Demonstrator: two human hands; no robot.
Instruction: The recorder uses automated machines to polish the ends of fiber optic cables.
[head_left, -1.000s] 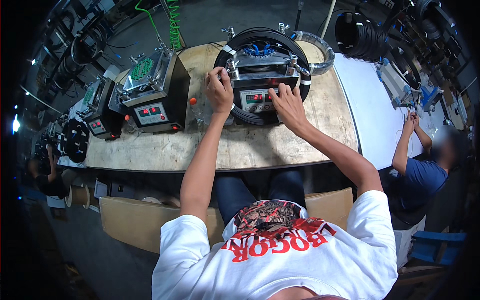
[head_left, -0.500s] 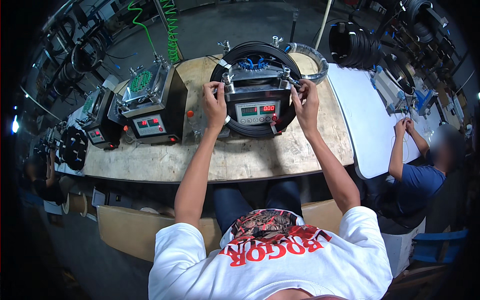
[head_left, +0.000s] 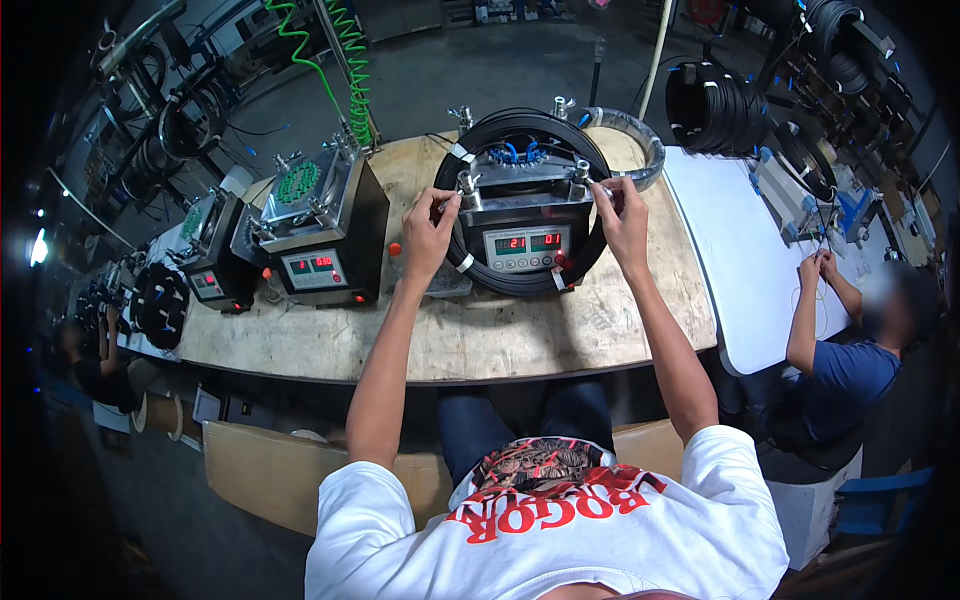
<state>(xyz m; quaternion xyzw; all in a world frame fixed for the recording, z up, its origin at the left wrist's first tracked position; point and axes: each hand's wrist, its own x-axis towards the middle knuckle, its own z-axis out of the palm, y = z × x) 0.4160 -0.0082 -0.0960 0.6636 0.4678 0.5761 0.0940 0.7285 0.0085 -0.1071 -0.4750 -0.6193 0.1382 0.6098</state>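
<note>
A black benchtop machine with a lit red digital display stands in front of me on the wooden table. A large coil of black cable loops around its upper part and hangs down in front. Blue pieces lie on its top plate. My left hand is closed at the thumb and fingers beside the left front metal clamp. My right hand pinches likewise beside the right front clamp. Both hands' fingertips also lie against the coil's edges, and what they grip is too small to tell.
Two similar machines with green tops, a nearer one and a farther one, stand to the left. An orange-capped bottle stands between. A wrapped hose curves behind. A co-worker sits by the white table at right.
The whole scene has shifted slightly down and right in the picture. The machine displays show different red digits. Both hands stay by the front clamps, with the right one slightly higher against its clamp.
</note>
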